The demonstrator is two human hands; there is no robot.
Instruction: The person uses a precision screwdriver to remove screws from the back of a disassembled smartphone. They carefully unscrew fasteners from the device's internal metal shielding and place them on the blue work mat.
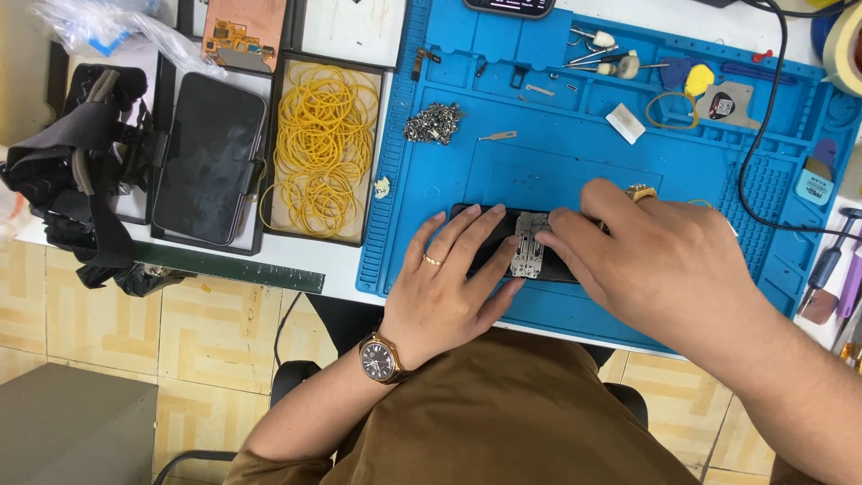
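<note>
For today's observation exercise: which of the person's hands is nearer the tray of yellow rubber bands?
Left. The left hand lies just right of the tray of yellow rubber bands; the right hand is farther right.

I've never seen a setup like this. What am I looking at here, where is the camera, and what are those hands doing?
The single picture comes from a camera worn on a person's head, looking down at their own two bare hands over a workbench. There is no machine.

The left hand and right hand both press on a dark flat phone with a small metal clamp across it. It lies on a blue work mat.

On the mat are a pile of small metal clips and little tools. To the left sit a tray of yellow rubber bands and another dark phone in a tray.
</note>
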